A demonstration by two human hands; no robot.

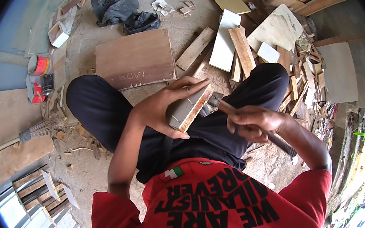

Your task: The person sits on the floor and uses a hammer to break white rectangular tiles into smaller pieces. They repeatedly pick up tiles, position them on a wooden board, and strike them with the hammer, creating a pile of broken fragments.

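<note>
Above my lap, my left hand (157, 105) grips a short wooden block (186, 111) by its ends, thumb at the near end and fingers over the far end. The block has a grey-brown broad face and a rough, pale edge turned to the right. My right hand (257, 123) is wrapped round the handle of a hammer (227, 108). Its grey metal head lies close beside the block's right edge; whether they touch I cannot tell. The dark end of the handle sticks out below my right wrist.
A brown wooden panel (134, 59) lies in front of my knees. Boards and offcuts (242, 52) pile up at the right. Black plastic bags (120, 9) lie at the back. Paint cans (38, 65) and a brush broom (37, 129) are at the left.
</note>
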